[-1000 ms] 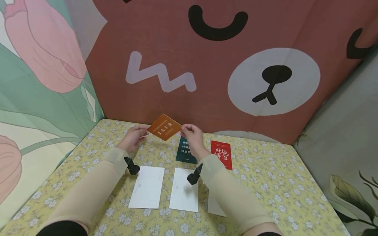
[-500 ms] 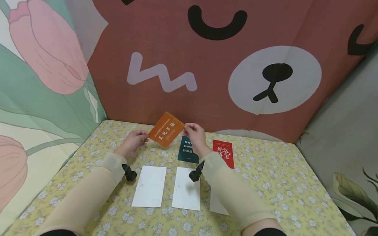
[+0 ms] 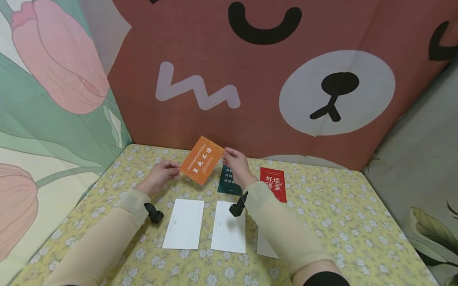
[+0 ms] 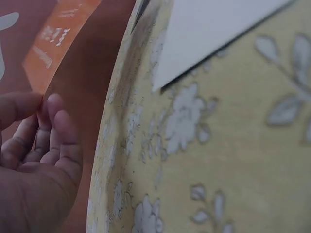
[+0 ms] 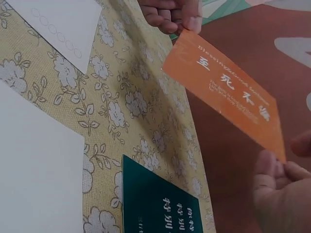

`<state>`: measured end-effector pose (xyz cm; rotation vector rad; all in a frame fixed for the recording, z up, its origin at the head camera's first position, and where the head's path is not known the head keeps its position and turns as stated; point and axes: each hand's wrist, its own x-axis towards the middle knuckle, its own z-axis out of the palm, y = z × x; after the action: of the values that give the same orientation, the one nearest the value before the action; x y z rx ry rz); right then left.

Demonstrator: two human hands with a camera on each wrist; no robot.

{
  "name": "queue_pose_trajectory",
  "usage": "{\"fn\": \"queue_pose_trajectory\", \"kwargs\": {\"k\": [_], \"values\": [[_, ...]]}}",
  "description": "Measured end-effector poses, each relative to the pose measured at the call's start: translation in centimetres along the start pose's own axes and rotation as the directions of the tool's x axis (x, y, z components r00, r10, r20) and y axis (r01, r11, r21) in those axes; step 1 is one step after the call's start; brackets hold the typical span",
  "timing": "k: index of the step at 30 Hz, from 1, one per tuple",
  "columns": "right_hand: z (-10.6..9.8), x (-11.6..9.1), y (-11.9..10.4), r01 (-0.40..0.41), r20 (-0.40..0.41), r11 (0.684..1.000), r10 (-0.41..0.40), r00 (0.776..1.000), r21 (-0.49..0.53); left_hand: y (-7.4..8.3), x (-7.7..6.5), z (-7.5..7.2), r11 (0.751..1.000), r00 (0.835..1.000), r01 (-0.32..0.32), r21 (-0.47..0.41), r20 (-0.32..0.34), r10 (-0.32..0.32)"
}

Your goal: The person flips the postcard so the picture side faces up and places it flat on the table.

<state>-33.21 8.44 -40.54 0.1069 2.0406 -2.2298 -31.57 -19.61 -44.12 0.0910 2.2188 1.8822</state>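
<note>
An orange postcard (image 3: pixel 202 160) with white Chinese characters is held up over the far part of the table, slanted between both hands. My left hand (image 3: pixel 162 174) pinches its left corner between thumb and fingers. At the opposite corner my right hand (image 3: pixel 236 163) pinches it the same way. In the right wrist view the printed face of the orange postcard (image 5: pixel 226 90) shows between the two hands. Below my right hand lies a dark green postcard (image 3: pixel 229 184), partly covered by that hand. A red postcard (image 3: pixel 274 180) lies to its right, overlapped by my right sleeve.
Nearer me lie three white cards in a row: a left white card (image 3: pixel 184 224), a middle white card (image 3: pixel 228 234) and a right white card (image 3: pixel 265 244) half hidden by my right forearm. The floral tablecloth (image 3: pixel 322 222) reaches back to a bear-print cloth (image 3: pixel 257 123).
The orange postcard has tipped up to face me more, so its printing shows more fully. Both hands keep their pinch on its corners, the left drifting slightly lower.
</note>
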Motion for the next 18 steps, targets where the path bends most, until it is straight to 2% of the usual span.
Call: {"fn": "queue_pose_trajectory", "kwargs": {"k": [4, 9, 13, 18], "values": [[-0.1, 0.3, 0.5, -0.113, 0.088, 0.993, 0.115, 0.989, -0.027, -0.2, 0.0, -0.1, 0.999, 0.999, 0.013, 0.047, 0.044, -0.015], [0.3, 0.2, 1.2, -0.228, 0.203, 0.973, 0.229, 0.952, -0.029, -0.5, 0.0, -0.1, 0.998, 0.997, 0.017, 0.055, 0.074, -0.021], [1.2, 0.1, 2.0, -0.238, 0.274, 0.971, 0.239, 0.932, -0.035, -0.8, -0.1, -0.2, 0.996, 0.995, 0.032, 0.083, 0.093, -0.040], [1.5, 0.2, 2.6, -0.244, 0.273, 0.969, 0.247, 0.930, -0.046, -1.0, -0.2, 0.2, 0.992, 0.987, 0.099, 0.084, 0.115, -0.108]]}}
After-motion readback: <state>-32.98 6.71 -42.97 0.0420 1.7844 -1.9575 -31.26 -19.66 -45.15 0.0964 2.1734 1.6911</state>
